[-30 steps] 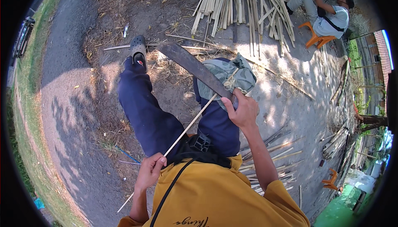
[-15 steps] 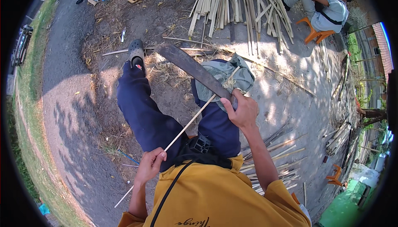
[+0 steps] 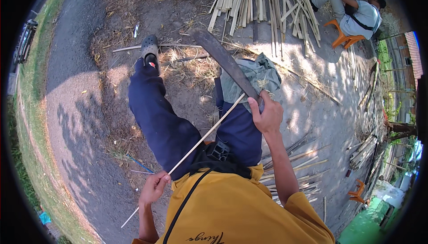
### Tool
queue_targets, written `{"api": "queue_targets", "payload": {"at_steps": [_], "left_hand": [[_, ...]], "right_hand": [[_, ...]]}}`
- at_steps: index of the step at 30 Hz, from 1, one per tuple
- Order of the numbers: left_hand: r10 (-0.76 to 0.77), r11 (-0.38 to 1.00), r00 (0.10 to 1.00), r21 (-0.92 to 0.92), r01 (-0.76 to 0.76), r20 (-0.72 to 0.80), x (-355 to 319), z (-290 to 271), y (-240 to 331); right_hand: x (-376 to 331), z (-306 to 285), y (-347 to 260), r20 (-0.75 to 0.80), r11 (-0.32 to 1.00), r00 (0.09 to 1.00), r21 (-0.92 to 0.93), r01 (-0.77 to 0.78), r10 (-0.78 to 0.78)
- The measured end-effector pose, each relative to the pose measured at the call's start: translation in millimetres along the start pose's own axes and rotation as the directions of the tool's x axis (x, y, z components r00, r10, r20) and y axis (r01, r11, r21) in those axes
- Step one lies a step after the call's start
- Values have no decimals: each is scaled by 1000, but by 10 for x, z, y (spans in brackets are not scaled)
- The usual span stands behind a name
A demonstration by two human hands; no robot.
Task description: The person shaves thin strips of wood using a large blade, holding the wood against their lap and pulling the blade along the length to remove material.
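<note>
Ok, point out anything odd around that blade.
Nothing looks damaged. Loose shavings litter the ground between the shoe and the blade; farther off, some strips lie crossed over others, which looks untidy.

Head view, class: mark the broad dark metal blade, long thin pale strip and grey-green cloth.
Broad dark metal blade [image 3: 228,63], head view: middle of its flat.
Long thin pale strip [image 3: 206,135], head view: its middle stretch.
Grey-green cloth [image 3: 255,71], head view: upper surface.

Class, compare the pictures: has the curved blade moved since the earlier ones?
Yes: the curved blade has swung rightward, its tip now nearer the pile of strips.
</note>
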State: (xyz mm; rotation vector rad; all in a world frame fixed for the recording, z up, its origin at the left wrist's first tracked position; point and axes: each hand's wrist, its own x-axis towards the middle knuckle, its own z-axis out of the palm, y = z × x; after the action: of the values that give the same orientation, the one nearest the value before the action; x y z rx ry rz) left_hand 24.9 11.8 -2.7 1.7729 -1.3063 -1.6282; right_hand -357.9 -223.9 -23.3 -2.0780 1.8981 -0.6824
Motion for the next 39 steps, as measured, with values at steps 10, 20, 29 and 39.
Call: {"api": "queue_targets", "payload": {"at_steps": [10,20,29,39], "left_hand": [[94,996,991,-16,-93,98,170,-264,210],[166,984,983,-48,-170,-81,595,-296,798],[360,930,927,112,-349,-102,1249,110,1322],[238,970,907,34,-241,-347,1589,324,1545]], "right_hand": [[-64,0,38,-42,980,999,198,8,0],[-244,-333,208,-47,371,882,917,-148,469],[-284,-345,373,-18,509,810,786,-350,585],[262,-266,-105,-181,772,914,609,-185,363]]}}
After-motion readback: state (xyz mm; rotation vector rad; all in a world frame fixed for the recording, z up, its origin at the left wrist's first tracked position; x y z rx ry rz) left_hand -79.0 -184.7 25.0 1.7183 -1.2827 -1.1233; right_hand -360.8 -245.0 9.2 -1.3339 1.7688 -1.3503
